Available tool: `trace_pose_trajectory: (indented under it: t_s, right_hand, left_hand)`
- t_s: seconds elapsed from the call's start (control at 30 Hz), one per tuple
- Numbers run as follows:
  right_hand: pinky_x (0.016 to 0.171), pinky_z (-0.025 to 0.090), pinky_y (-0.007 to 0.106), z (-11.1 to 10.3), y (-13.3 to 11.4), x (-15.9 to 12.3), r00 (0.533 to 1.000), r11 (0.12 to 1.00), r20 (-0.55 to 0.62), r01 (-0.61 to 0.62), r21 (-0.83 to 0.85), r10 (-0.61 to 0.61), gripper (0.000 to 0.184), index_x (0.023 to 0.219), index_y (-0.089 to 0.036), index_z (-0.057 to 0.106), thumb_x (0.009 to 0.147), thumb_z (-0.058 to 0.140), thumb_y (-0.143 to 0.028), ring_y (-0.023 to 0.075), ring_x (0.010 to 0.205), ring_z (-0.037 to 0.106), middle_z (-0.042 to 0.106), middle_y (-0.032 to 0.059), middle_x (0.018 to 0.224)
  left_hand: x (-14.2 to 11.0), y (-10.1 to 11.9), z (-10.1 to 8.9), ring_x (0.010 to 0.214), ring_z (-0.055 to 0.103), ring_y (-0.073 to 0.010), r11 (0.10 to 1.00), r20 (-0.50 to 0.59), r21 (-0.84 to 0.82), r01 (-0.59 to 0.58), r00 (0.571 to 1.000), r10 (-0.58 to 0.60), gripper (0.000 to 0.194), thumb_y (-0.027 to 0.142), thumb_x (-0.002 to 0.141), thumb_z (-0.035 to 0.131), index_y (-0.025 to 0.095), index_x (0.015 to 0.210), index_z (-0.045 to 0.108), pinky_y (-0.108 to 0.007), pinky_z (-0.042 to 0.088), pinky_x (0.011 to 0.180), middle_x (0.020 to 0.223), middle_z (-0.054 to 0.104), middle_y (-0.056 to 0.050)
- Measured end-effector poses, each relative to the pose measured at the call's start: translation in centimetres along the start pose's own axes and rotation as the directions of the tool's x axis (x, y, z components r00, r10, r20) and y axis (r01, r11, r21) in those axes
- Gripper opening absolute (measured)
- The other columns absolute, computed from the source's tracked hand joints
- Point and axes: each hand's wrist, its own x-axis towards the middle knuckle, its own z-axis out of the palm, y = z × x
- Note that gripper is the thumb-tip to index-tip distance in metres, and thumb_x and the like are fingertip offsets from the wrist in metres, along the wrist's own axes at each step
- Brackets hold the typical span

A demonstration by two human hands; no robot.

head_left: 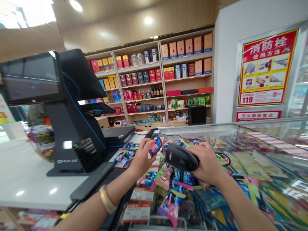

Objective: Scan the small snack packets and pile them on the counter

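Pinched between the fingers of my left hand (142, 158) is a small blue and pink candy packet (156, 146). My right hand (207, 162) grips a black handheld barcode scanner (180, 158), whose head points left toward that packet. Beneath both hands, a heap of similar wrapped packets (172, 202) in blue, pink and green lies on the glass counter. A smaller group of blue packets (125, 156) rests left of my left hand, beside the till. My right fingers are partly hidden behind the scanner.
A black till with screens (79, 128) stands on the white counter (29, 183) at left. Red and white price tags (137, 212) lie near the glass case's front. Behind are shelves of boxes and bottles (144, 77). A red and yellow poster (267, 69) hangs on the right wall.
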Motion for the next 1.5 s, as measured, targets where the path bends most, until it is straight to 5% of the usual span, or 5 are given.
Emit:
trace_pose_trajectory:
  t_s: [0.57, 0.8, 1.03, 1.33, 1.5]
  right_hand:
    - [0.074, 0.034, 0.034, -0.4, 3.5, -0.8, 0.921, 0.949, -0.389, -0.147, -0.278, 0.029, 0.018, 0.089, -0.021, 0.061, 0.072, 0.056, -0.028, 0.0219, 0.076, 0.061, 0.067, 0.0033, 0.078]
    - [0.073, 0.035, 0.034, -0.2, 4.6, -1.0, 0.889, 0.918, -0.459, -0.181, -0.353, -0.001, 0.018, 0.089, -0.021, 0.061, 0.074, 0.056, -0.03, 0.0227, 0.076, 0.062, 0.068, 0.004, 0.079]
    - [0.075, 0.035, 0.034, 0.1, 4.9, -1.1, 0.895, 0.906, -0.446, -0.195, -0.376, 0.008, 0.021, 0.091, -0.02, 0.062, 0.074, 0.056, -0.03, 0.023, 0.078, 0.062, 0.069, 0.0048, 0.081]
    - [0.077, 0.034, 0.035, 1.0, 5.1, -1.3, 0.927, 0.899, -0.374, -0.171, -0.403, 0.009, 0.024, 0.094, -0.02, 0.063, 0.073, 0.058, -0.029, 0.0236, 0.082, 0.062, 0.07, 0.0055, 0.085]
    - [0.077, 0.033, 0.035, 1.2, 5.2, -1.4, 0.941, 0.902, -0.338, -0.155, -0.403, 0.011, 0.025, 0.096, -0.021, 0.063, 0.072, 0.059, -0.029, 0.0236, 0.082, 0.062, 0.07, 0.0046, 0.085]
  left_hand:
    - [3.3, 4.4, 1.6, 0.094, 0.061, -0.0195, 0.867, 0.095, -0.377, 0.327, 0.944, -0.315, 0.029, 0.024, 0.076, 0.065, 0.019, 0.102, 0.051, -0.035, 0.049, 0.087, 0.099, 0.063, -0.006]
    - [4.9, 6.7, 4.9, 0.1, 0.062, -0.0246, 0.923, 0.239, -0.315, 0.221, 0.96, -0.148, 0.034, 0.023, 0.07, 0.072, 0.02, 0.102, 0.06, -0.041, 0.046, 0.092, 0.102, 0.068, -0.006]
    - [3.6, 7.3, 4.2, 0.118, 0.055, -0.0274, 0.945, 0.258, -0.325, 0.017, 0.964, 0.072, 0.046, 0.028, 0.072, 0.073, 0.024, 0.116, 0.062, -0.047, 0.038, 0.104, 0.123, 0.064, -0.009]
    - [-0.4, -3.5, 0.1, 0.113, 0.059, -0.0255, 0.974, 0.244, 0.058, 0.217, 0.943, -0.225, 0.038, 0.024, 0.08, 0.059, 0.023, 0.118, 0.061, -0.045, 0.043, 0.099, 0.119, 0.065, -0.009]
    - [-2.4, -10.8, -3.6, 0.116, 0.059, -0.0319, 0.723, 0.277, 0.486, 0.491, 0.698, -0.66, 0.051, 0.032, 0.079, 0.057, 0.02, 0.129, 0.056, -0.046, 0.046, 0.094, 0.13, 0.06, -0.014]
